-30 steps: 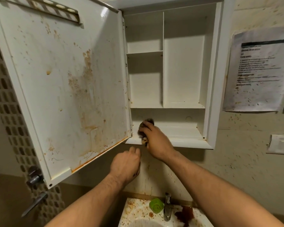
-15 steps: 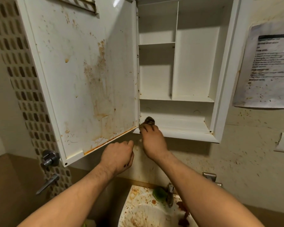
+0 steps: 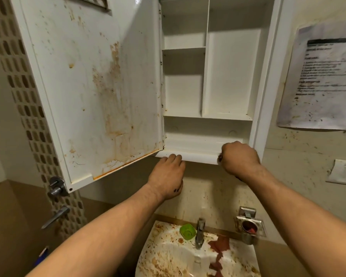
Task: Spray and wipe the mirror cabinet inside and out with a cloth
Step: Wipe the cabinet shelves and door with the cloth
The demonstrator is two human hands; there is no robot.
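The white plastic mirror cabinet (image 3: 230, 72) is hanging open at 12 o'clock. Its brown-stained door (image 3: 92, 86) is standing out toward 10 o'clock, covering part of the perforated wall panel (image 3: 18, 92). A speckled printed paper sheet (image 3: 320, 76) is hanging at 2 o'clock. A grimy white sink (image 3: 168, 254) with a steel tap (image 3: 199, 232) and a green plastic dish (image 3: 187, 232) is sitting at 6 o'clock. The left hand (image 3: 167, 173) is laying nearly straight fingers against the cabinet's bottom lip, holding nothing. The right hand (image 3: 240, 159), at 3 o'clock from it, is curling tight on the lip's right end, gripping a dark cloth (image 3: 219, 157) of which only a sliver is showing.
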